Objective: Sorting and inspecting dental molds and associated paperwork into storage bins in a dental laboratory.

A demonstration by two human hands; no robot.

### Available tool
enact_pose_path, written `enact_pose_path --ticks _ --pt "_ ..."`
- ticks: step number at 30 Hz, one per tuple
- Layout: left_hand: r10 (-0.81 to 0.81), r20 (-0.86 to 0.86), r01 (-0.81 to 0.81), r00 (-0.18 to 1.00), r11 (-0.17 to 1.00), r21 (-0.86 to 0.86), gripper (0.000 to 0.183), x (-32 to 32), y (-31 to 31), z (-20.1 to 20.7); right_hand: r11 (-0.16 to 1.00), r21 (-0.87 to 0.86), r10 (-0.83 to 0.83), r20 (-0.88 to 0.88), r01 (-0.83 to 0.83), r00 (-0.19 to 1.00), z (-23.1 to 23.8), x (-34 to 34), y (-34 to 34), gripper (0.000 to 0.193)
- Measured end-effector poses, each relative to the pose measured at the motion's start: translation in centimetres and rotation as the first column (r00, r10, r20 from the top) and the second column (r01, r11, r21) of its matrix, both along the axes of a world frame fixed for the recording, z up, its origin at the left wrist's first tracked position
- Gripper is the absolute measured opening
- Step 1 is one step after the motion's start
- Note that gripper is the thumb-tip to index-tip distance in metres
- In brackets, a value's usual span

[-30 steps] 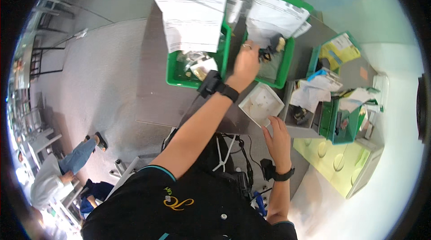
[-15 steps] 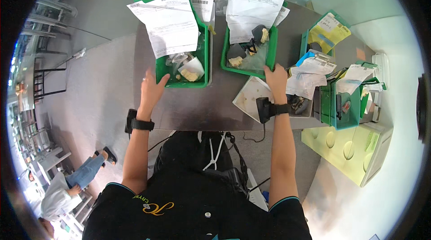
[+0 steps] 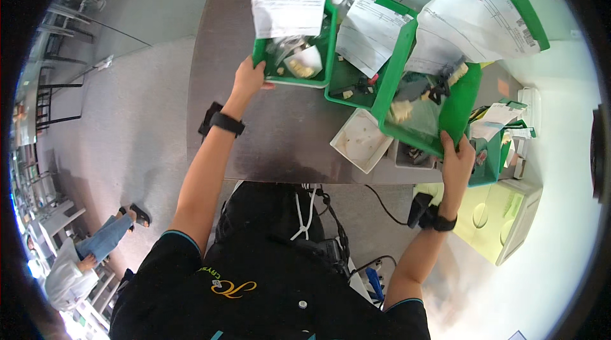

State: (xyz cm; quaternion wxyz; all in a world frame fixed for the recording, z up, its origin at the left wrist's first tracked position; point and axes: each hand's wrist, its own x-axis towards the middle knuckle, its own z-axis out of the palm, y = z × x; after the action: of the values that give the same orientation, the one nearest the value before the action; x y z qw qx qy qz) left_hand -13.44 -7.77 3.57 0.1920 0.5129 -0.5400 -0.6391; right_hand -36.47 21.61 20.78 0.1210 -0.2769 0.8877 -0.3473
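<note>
Green right tray (image 3: 466, 93), raised, seemingly tilted, over surface (image 3: 273, 142) toward right edge; right hand (image 3: 457, 160) pinches its near-right corner. Left hand (image 3: 248, 80) pinches near-left corner of left tray (image 3: 330, 53), toward far edge. Best: level right tray, grip firmly, keep loose pieces (image 3: 400, 111) inside.

The right hand (image 3: 457, 160) has raised the nearer-right green tray (image 3: 414, 141) and shifted it toward the table's (image 3: 219, 72) right edge, exposing another green tray (image 3: 344, 100). The left hand (image 3: 248, 77) now grips the left-hand green tray (image 3: 330, 53), which sits closer to the far edge.
</note>
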Motion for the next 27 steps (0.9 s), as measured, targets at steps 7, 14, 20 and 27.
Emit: enact_pose_path --ticks 7,14,20,27 --pt "0.084 -0.144 -0.116 0.986 0.967 -0.226 0.056 3.4 4.1 5.9 0.932 0.215 0.296 0.019 -0.293 0.955 -1.1 9.8 -3.9 0.014" --pt "0.09 0.413 0.121 0.906 0.881 -0.458 0.026 14.7 7.3 8.5 0.855 -0.175 0.496 0.0 -0.488 0.868 -9.4 17.6 -8.5 0.02" --pt "0.145 0.505 0.119 0.851 0.883 -0.454 0.026 18.8 2.5 0.2 0.906 0.213 0.377 -0.016 -0.365 0.926 -11.3 10.6 -9.6 0.027" --pt "0.136 0.577 0.176 0.805 0.875 -0.452 0.034 14.4 -1.4 -3.1 0.959 0.251 0.225 -0.394 -0.131 0.891 -14.2 -1.8 -7.5 0.016"
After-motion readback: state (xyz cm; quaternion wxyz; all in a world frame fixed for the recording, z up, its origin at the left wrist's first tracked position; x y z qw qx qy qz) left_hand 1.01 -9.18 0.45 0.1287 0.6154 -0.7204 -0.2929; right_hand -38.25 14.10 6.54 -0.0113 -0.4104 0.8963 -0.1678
